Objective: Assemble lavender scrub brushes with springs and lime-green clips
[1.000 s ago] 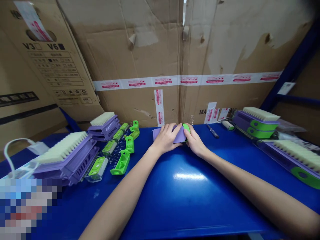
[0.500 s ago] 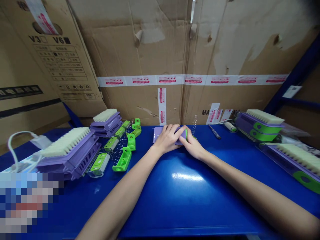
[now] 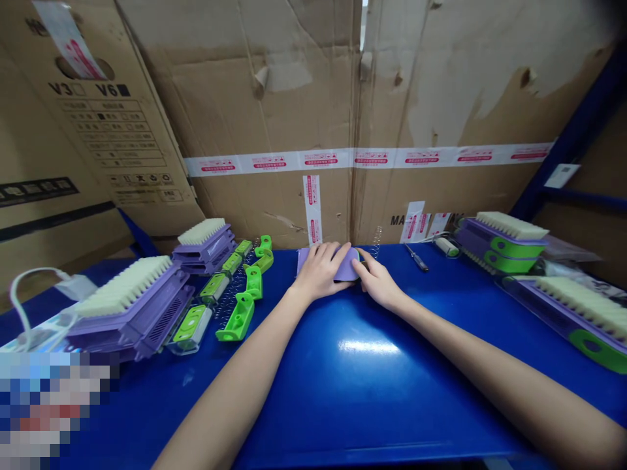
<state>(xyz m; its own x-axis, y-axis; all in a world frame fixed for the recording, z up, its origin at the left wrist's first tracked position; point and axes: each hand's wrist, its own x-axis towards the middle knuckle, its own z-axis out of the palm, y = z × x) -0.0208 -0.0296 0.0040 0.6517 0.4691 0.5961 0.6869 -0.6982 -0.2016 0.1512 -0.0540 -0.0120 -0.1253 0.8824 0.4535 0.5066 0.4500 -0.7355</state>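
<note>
Near the back of the blue table, my left hand (image 3: 319, 271) is wrapped over a purple plastic brush body (image 3: 347, 266). It lies flat on the tabletop, with a strip of green at its right end. My right hand (image 3: 379, 281) has its thumb and fingers closed on that right end. The hands hide most of the body, and its underside cannot be seen. A thin coil spring (image 3: 377, 241) stands just behind the right hand.
To the left are stacked purple brush bodies with cream bristles (image 3: 125, 287), green-topped clear cases (image 3: 191, 326), springs (image 3: 230, 294) and green end pieces (image 3: 238, 318). A screwdriver (image 3: 416, 258), a small white cylinder (image 3: 447, 247) and purple-green brushes (image 3: 504, 243) lie right. Cardboard (image 3: 274, 117) walls the back.
My right hand has drawn slightly away from my left, and more of the purple body's top shows between them. The left hand keeps its grip. The view has shifted slightly.
</note>
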